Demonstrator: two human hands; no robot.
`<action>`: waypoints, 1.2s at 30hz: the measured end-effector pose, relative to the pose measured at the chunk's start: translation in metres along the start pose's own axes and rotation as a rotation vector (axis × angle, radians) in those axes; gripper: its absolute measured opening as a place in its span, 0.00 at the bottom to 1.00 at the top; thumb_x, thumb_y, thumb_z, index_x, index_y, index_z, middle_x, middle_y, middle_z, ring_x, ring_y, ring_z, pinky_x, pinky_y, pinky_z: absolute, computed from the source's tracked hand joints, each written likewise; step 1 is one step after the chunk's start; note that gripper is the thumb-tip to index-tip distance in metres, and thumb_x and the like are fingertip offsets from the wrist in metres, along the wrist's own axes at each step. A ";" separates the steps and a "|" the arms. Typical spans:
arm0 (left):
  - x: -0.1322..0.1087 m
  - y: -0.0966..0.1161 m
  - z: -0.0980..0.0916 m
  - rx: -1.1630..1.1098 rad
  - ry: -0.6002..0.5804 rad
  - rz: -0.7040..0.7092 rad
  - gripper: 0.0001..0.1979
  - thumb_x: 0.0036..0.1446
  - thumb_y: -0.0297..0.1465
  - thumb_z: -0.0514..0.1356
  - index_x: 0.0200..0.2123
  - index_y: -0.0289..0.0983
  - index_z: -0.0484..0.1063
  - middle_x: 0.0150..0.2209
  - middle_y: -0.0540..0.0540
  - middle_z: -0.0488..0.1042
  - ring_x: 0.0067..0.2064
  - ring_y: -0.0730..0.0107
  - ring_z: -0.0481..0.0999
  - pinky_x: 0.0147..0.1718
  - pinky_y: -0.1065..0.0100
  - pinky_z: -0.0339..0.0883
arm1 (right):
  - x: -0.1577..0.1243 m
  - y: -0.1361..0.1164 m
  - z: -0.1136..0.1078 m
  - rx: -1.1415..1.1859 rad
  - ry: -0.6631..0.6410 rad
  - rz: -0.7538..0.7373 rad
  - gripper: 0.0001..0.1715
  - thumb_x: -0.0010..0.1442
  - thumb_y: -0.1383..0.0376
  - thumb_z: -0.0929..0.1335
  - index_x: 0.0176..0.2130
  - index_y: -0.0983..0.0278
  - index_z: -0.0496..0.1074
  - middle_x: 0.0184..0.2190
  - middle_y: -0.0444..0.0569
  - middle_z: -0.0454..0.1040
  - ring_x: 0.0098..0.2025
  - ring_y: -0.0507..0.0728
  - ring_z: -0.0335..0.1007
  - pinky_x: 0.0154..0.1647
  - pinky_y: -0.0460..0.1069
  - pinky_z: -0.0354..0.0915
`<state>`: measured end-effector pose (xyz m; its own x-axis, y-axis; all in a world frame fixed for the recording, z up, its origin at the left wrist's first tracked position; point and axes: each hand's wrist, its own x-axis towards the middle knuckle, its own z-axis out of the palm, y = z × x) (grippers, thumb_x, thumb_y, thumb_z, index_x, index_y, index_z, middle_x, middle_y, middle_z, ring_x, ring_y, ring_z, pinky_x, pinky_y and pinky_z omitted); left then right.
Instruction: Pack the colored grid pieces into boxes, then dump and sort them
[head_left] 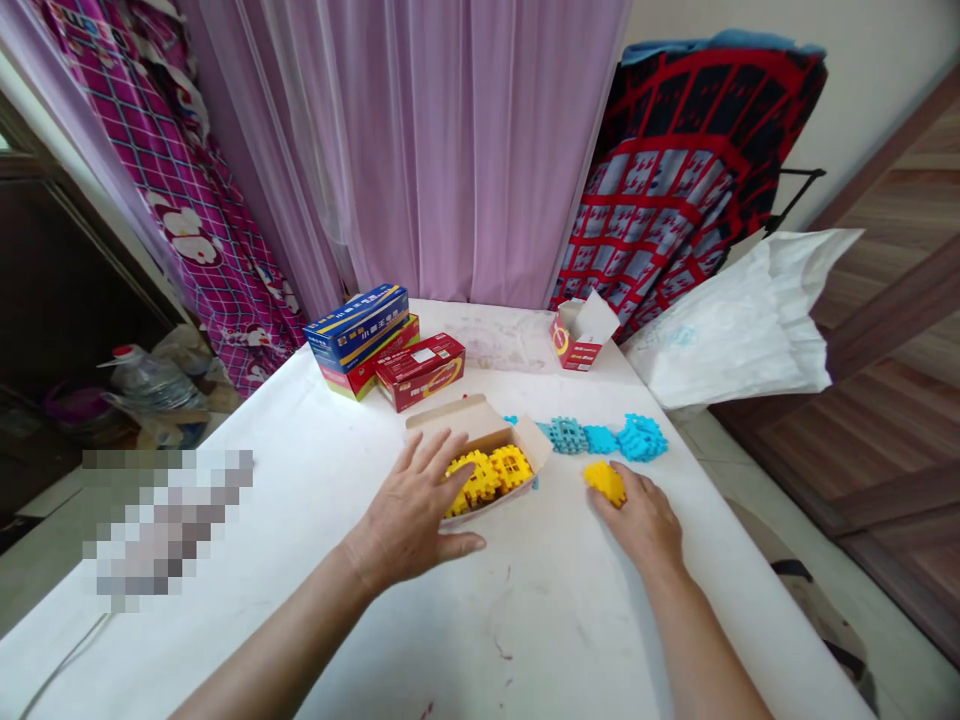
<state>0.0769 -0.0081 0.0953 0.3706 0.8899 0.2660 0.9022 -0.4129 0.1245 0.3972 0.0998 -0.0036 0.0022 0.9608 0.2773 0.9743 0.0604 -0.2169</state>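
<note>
**Yellow plastic blocks in open cardboard box, both hands beside it**

Left hand: open, fingers splayed, tips reaching over the box's near edge. I can't tell from here if they touch the blocks. Nothing held. Right hand: just right of the box, fingers draped over a loose yellow block cluster. Can't tell if that's a real grip or resting contact; I see no clear lift.

Handling, my call: lattice plastic, light and stiff, low breakage risk. Smooth faces may slip, so I'd take the cluster by its lattice edges or pinch through the gaps. Joined pieces should move as one unit.

Just behind the box, to its right: a row of cyan blocks on the white table. Farther behind it: red cartons, a blue carton, and a small open red carton.
</note>
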 end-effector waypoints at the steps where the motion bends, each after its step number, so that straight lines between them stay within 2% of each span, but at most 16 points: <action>1: 0.003 0.005 0.001 -0.010 -0.005 0.039 0.37 0.53 0.56 0.57 0.58 0.38 0.67 0.64 0.35 0.62 0.66 0.46 0.57 0.65 0.42 0.45 | 0.000 0.000 0.000 -0.004 0.003 -0.002 0.29 0.58 0.52 0.62 0.55 0.63 0.67 0.46 0.55 0.73 0.47 0.65 0.68 0.47 0.57 0.64; 5: 0.012 0.016 0.014 -0.030 -0.036 0.083 0.44 0.55 0.61 0.47 0.60 0.33 0.64 0.60 0.32 0.67 0.63 0.50 0.64 0.64 0.49 0.50 | 0.000 0.005 0.002 0.015 0.001 -0.026 0.28 0.58 0.52 0.63 0.55 0.61 0.68 0.46 0.54 0.72 0.47 0.64 0.67 0.47 0.56 0.64; 10: 0.014 0.011 0.028 -0.056 -0.079 0.086 0.46 0.54 0.62 0.45 0.62 0.33 0.62 0.61 0.33 0.66 0.64 0.50 0.63 0.62 0.52 0.55 | 0.000 0.007 0.002 0.031 0.012 -0.039 0.28 0.58 0.53 0.63 0.55 0.60 0.68 0.46 0.54 0.72 0.47 0.64 0.67 0.48 0.57 0.64; 19: 0.020 0.011 0.019 -0.056 -0.185 0.076 0.44 0.56 0.61 0.46 0.62 0.32 0.61 0.63 0.34 0.63 0.65 0.51 0.61 0.62 0.55 0.56 | 0.002 0.009 -0.001 0.046 -0.009 -0.042 0.30 0.57 0.52 0.63 0.55 0.62 0.67 0.46 0.55 0.73 0.47 0.64 0.68 0.47 0.56 0.64; 24: 0.026 0.009 0.013 -0.083 -0.145 0.061 0.39 0.58 0.58 0.49 0.59 0.33 0.65 0.61 0.34 0.66 0.63 0.50 0.64 0.60 0.52 0.59 | 0.001 0.003 -0.005 0.069 -0.022 -0.019 0.30 0.57 0.52 0.63 0.55 0.64 0.67 0.46 0.55 0.74 0.47 0.65 0.69 0.46 0.55 0.64; 28: 0.023 -0.003 -0.003 -0.180 0.010 0.025 0.29 0.63 0.50 0.49 0.54 0.35 0.70 0.57 0.37 0.71 0.58 0.57 0.71 0.56 0.58 0.65 | 0.001 0.002 -0.006 0.125 -0.022 0.009 0.30 0.56 0.53 0.64 0.54 0.63 0.69 0.46 0.55 0.75 0.47 0.65 0.69 0.45 0.56 0.64; 31: 0.012 -0.018 -0.012 -0.264 0.280 -0.095 0.18 0.66 0.41 0.49 0.45 0.37 0.74 0.48 0.42 0.77 0.49 0.65 0.77 0.50 0.64 0.70 | 0.002 0.001 -0.009 0.255 0.001 0.067 0.31 0.53 0.51 0.65 0.52 0.62 0.70 0.46 0.55 0.76 0.47 0.65 0.70 0.44 0.56 0.65; 34: -0.004 -0.030 -0.005 -0.290 0.565 -0.250 0.13 0.65 0.35 0.50 0.39 0.38 0.73 0.41 0.45 0.78 0.45 0.67 0.77 0.47 0.64 0.71 | -0.003 -0.013 -0.022 0.472 0.019 0.131 0.33 0.50 0.49 0.67 0.52 0.62 0.70 0.47 0.54 0.76 0.45 0.63 0.71 0.43 0.55 0.66; 36: -0.013 -0.032 0.007 -0.300 0.662 -0.314 0.10 0.65 0.33 0.51 0.40 0.38 0.72 0.41 0.45 0.77 0.44 0.67 0.77 0.46 0.64 0.71 | -0.010 -0.031 -0.038 0.647 0.016 0.116 0.34 0.51 0.48 0.67 0.53 0.62 0.69 0.47 0.53 0.76 0.44 0.61 0.72 0.40 0.53 0.67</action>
<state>0.0444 -0.0051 0.0807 -0.1845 0.7119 0.6776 0.8100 -0.2803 0.5151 0.3752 0.0782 0.0359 0.1071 0.9670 0.2310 0.6357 0.1121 -0.7638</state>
